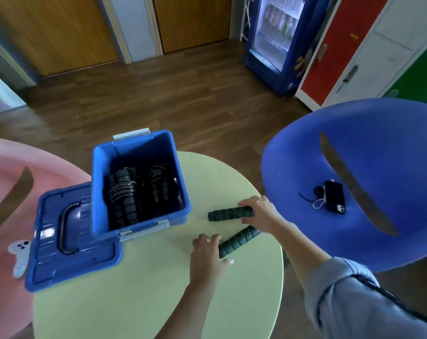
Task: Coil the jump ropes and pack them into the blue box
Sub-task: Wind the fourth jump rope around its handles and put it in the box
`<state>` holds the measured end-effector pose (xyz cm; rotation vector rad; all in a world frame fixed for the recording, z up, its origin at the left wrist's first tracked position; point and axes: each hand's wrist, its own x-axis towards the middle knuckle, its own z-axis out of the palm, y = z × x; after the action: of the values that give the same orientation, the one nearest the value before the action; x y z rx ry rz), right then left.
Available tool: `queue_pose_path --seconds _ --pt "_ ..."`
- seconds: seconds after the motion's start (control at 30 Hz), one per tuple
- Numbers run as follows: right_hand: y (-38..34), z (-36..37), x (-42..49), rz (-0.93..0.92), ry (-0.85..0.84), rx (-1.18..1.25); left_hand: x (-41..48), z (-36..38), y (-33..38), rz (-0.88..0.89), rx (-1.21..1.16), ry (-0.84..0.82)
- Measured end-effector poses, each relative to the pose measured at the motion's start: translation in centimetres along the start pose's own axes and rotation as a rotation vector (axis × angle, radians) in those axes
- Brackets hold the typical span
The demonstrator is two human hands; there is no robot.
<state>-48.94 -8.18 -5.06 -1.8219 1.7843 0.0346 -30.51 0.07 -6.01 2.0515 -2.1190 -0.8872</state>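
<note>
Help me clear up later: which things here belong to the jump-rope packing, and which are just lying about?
Job: blue box, its lid, coiled jump ropes inside, upper handle gripped by the right hand, lower handle gripped by the left hand.
Lying about: phone on the blue chair, white controller on the pink chair, drinks fridge.

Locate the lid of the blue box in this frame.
In the head view the lid lies handle-up at the left of the table, beside the open blue box, with a white controller just to its left.
</note>
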Motion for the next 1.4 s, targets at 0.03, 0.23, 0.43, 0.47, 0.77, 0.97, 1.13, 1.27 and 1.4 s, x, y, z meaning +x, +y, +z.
queue_pose_path --seconds 0.03,0.23,0.43,0.47,0.77,0.97,1.13,1.27,1.4 --pt "0.3 0.2 0.1 -0.012 0.001 -0.011 0.1 0.3 -0.1 0.003 0.007 0.022" --pt "1.4 0.9 0.0 -0.049 0.029 0.068 -0.2 0.8 -0.7 0.017 -0.17 0.092" --pt "1.9 -1.8 -2.8 -0.03 -0.166 0.389 -1.6 -3.1 0.1 0.047 -0.585 0.008" --pt "1.7 -2.6 -3.5 -0.018 -0.224 0.457 -2.0 -4.0 0.3 0.037 -0.663 -0.011" --pt "-3.2 -6.6 -11.1 -0.076 -0.484 0.891 -7.6 -12.1 1.5 0.004 -1.032 -0.048" --pt "-8.8 -7.7 -15.3 -0.179 -0.558 0.97 -11.5 -15.8 0.3 0.034 -1.071 -0.001" --pt "-13.4 -8.7 -18.0 -0.26 -0.56 0.9 -14.2 -18.7 -1.3 0.053 -1.084 0.078" --pt "-17.4 -8.9 -19.7 -0.336 -0.53 0.835 -15.6 -21.2 -3.1 0.072 -1.088 0.105" --pt "-20.8 -8.0 -20.8 -0.389 -0.519 0.858 -17.1 -23.4 -5.5 0.06 -1.138 0.148"
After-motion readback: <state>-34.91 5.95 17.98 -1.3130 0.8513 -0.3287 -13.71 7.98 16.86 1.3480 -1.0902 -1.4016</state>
